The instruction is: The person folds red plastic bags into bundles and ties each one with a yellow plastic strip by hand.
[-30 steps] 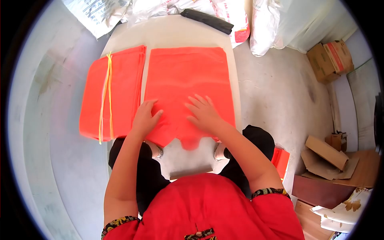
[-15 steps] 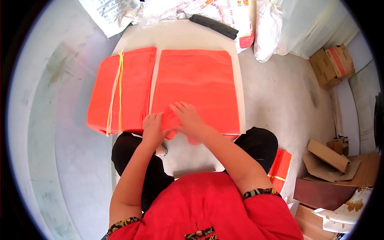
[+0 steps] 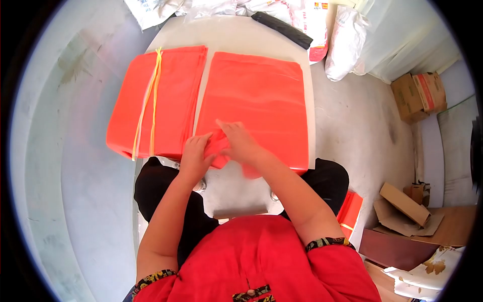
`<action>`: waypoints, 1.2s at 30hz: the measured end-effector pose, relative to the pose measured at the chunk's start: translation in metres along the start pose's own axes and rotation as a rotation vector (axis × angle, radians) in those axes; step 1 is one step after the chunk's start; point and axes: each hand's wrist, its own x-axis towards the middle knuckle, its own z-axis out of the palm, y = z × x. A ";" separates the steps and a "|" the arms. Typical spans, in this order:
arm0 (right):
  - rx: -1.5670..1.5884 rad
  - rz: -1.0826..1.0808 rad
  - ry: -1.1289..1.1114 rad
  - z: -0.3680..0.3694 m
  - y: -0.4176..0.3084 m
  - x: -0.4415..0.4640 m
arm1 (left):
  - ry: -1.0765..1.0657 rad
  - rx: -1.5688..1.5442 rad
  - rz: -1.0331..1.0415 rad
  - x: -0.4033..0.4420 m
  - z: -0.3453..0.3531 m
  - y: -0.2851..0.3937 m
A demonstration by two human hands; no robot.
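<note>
A flat stack of red plastic bags [image 3: 256, 95] lies on the board in front of me. At its near left corner, my left hand [image 3: 195, 153] has its fingers and thumb around the bunched-up edge. My right hand [image 3: 240, 143] is just to the right over that same corner, fingers stretched and thumb apart, slightly blurred. Red film shows between the two hands and hangs below the right one. Beside the left hand lies a second bundle of red bags [image 3: 133, 100], with yellow and pale ties [image 3: 155, 100] across it.
A black rolled item [image 3: 282, 30] lies at the board's far edge, before white printed sacks [image 3: 314, 25]. Another red bundle [image 3: 350, 211] is on the floor by my right leg. Cardboard boxes [image 3: 418, 95] stand at the right, with an opened carton [image 3: 405, 209] nearer.
The camera view has shifted slightly, so the stacks sit higher and the flat stack farther right. Both hands stay at the same corner, with the right hand moving a little against the film.
</note>
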 end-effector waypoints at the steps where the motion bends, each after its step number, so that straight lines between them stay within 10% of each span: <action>1: 0.007 0.010 -0.028 -0.003 -0.002 0.001 | -0.001 -0.005 0.003 -0.001 -0.001 0.000; 13: 0.562 0.193 0.075 -0.034 -0.018 -0.010 | -0.144 -0.184 -0.272 0.002 -0.025 0.017; 16: 0.576 0.487 0.161 -0.058 -0.025 -0.017 | -0.044 -0.186 -0.196 0.001 -0.015 -0.001; 36: 0.080 0.476 0.261 -0.035 0.021 -0.058 | 0.041 0.118 0.540 0.030 0.042 0.028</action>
